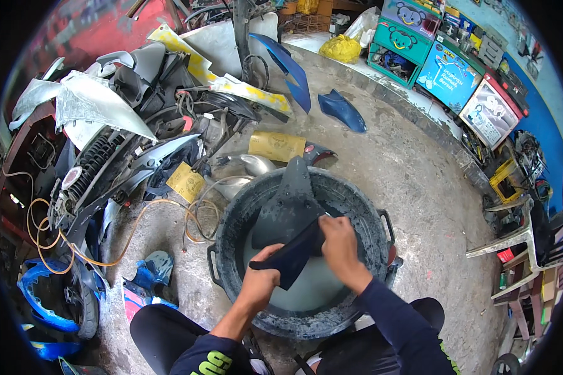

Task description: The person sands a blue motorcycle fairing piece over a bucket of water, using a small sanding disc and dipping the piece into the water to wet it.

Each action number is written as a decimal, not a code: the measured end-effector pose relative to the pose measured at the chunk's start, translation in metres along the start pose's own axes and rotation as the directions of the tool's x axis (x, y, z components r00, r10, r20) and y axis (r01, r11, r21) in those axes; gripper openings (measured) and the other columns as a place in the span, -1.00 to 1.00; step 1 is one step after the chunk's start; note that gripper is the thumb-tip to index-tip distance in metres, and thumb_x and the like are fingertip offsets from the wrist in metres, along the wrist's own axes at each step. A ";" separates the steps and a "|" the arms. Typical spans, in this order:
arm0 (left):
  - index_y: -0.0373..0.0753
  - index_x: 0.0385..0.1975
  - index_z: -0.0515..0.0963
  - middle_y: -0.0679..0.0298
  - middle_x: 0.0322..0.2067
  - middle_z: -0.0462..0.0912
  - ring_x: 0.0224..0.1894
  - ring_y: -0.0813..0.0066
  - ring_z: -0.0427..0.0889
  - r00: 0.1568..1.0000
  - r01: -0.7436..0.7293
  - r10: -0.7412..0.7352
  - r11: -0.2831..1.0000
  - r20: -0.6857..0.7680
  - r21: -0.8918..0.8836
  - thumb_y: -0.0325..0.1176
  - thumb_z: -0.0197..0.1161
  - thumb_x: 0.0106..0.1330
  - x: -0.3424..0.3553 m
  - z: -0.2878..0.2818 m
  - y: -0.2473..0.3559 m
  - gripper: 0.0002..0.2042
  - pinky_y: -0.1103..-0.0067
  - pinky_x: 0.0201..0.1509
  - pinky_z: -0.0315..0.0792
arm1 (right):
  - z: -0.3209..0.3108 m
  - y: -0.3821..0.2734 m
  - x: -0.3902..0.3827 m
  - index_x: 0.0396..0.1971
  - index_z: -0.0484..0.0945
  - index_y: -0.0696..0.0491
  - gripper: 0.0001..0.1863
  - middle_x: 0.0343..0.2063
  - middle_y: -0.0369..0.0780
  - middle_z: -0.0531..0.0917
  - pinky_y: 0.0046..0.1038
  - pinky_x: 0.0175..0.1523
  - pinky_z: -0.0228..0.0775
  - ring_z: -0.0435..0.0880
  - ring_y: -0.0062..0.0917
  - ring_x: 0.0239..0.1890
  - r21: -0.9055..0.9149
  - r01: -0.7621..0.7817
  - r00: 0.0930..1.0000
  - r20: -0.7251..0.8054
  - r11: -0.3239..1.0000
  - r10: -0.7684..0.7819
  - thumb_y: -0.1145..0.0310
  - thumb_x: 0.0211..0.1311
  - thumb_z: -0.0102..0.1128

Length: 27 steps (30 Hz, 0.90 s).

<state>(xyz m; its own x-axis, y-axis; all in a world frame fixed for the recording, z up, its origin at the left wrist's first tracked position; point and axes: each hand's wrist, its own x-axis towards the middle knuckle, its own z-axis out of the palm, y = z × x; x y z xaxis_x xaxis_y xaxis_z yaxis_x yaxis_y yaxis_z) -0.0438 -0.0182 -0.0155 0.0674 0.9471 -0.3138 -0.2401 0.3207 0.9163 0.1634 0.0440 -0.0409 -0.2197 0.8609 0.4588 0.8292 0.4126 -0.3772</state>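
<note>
Both my hands are over a large dark plastic tub (228,275) of cloudy water (313,290). My left hand (263,278) grips the left end of a dark navy, flat piece (284,262), which looks like cloth or a thin panel; I cannot tell which. My right hand (338,244) pinches its upper right end, fingers curled. Behind the piece, a wet dark grey plastic panel (281,206) with a rounded tip leans in the tub, reaching above the back rim.
Motorcycle panels and parts (106,125) are piled at left, with looped hoses (141,212). Yellow sheets (275,144) and a blue fender (341,109) lie behind the tub. Crates (394,44) line the step at back right; a plastic chair (513,237) stands at right.
</note>
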 end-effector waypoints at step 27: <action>-0.34 -0.03 0.53 0.20 -0.13 0.70 -0.13 0.39 0.70 0.944 0.019 -0.038 0.998 -0.328 -0.060 -0.50 0.40 0.25 0.072 -0.059 -0.142 -0.69 0.50 0.02 0.56 | 0.039 0.036 -0.027 -0.03 0.64 0.20 -0.73 -0.15 -0.14 0.73 -0.32 -0.14 0.70 0.76 -0.36 -0.17 0.411 -0.912 0.375 0.841 -0.011 0.390 0.50 0.29 0.21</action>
<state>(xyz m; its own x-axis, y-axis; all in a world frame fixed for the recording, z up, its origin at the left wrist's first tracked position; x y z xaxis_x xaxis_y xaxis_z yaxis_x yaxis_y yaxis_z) -0.0620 0.0032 -0.1827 -0.2452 0.8773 -0.4126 -0.2966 0.3373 0.8934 0.1793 0.0472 -0.0982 -0.1910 0.7339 -0.6518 -0.0198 -0.6668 -0.7450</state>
